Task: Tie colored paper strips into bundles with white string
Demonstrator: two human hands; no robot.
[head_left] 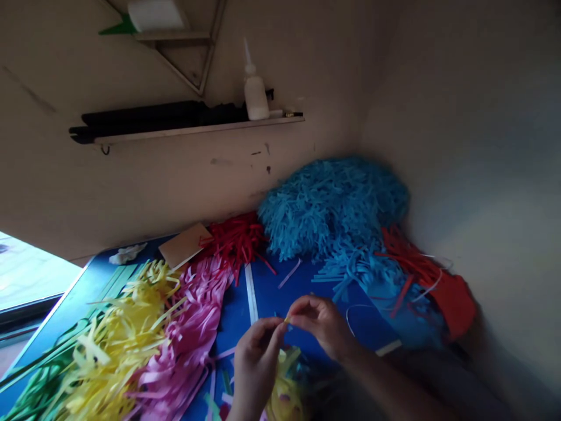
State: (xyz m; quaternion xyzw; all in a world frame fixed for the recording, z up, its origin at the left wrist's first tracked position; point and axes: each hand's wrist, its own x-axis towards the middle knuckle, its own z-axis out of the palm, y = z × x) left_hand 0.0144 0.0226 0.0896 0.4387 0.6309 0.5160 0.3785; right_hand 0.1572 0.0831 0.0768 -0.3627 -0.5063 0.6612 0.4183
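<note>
My left hand (256, 362) and my right hand (322, 326) meet low in the middle of the view, fingertips pinched together on a small yellow paper strip (287, 319). Both hands hover over the blue table (272, 286). Just below them lies a loose bunch of yellow strips (284, 386). To the left spread piles of pink strips (188, 339) and yellow strips (118, 345).
A big heap of blue shredded strips (333, 210) fills the corner, with red strips (236, 237) beside it and more red paper (451, 292) at the right. Green strips (30, 386) lie far left. A brown card (184, 244) rests behind. A wall shelf holds a white glue bottle (255, 88).
</note>
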